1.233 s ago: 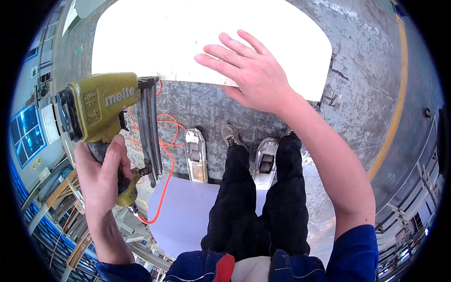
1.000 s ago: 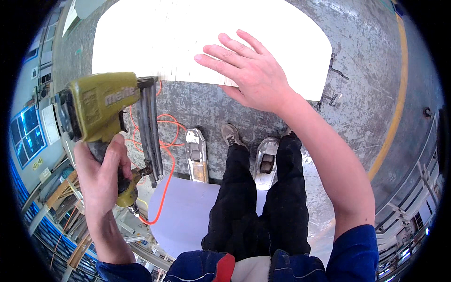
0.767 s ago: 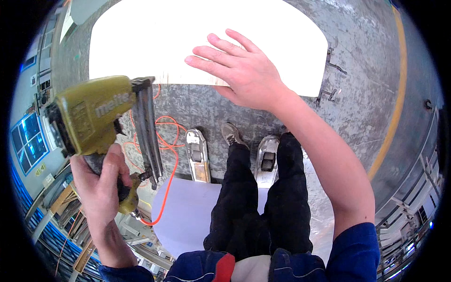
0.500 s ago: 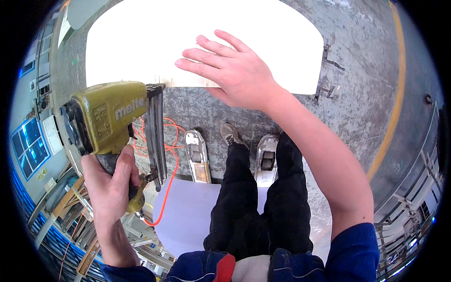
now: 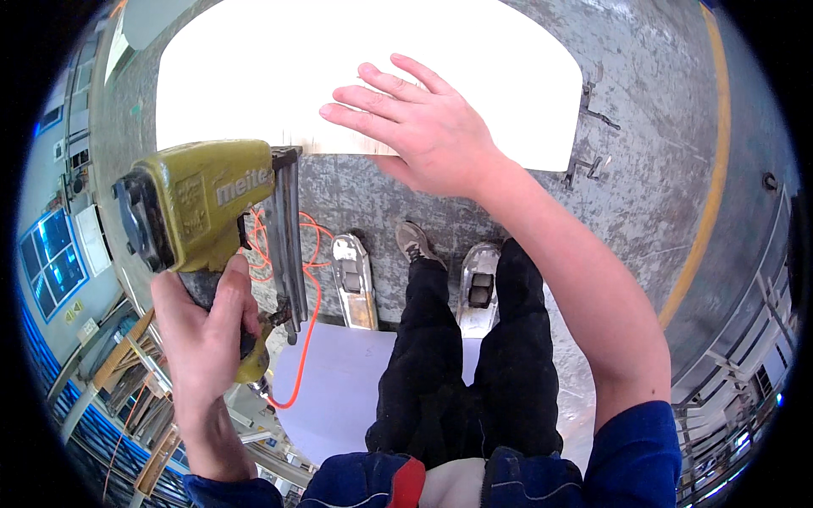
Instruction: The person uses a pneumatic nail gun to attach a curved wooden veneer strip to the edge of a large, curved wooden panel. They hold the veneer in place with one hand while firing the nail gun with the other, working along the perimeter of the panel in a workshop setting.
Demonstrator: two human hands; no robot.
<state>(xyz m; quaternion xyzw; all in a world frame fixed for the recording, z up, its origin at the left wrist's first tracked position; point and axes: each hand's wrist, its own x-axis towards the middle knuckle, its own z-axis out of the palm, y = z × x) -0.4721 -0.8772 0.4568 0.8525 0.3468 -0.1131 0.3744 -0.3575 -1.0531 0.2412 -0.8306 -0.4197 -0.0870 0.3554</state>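
Note:
My left hand [image 5: 203, 326] is wrapped round the black grip of an olive-green pneumatic nail gun [image 5: 199, 195]. Its dark magazine [image 5: 290, 245] points down toward me, and the nose is at the near edge of a bright white board [image 5: 254, 76]; whether it touches is unclear. On that board's near edge, my right hand [image 5: 423, 127] lies with fingers spread flat on top and the thumb partly hidden at the edge. The board's surface is overexposed. From the bottom of the gun runs an orange air hose [image 5: 312, 339].
Two worn, pale pallet-truck forks [image 5: 354, 279] lie by my feet, over a pale sheet [image 5: 326, 372]. Orange hose coils sit on the grey floor [image 5: 644, 195]. Dark metal brackets [image 5: 589, 169] stick out at the board's right. Stacked wood strips [image 5: 127, 364] stand at left.
The nail gun and my left hand have shifted slightly to the right, with the gun's body tilting a little upward. My right hand stays nearly in place on the board.

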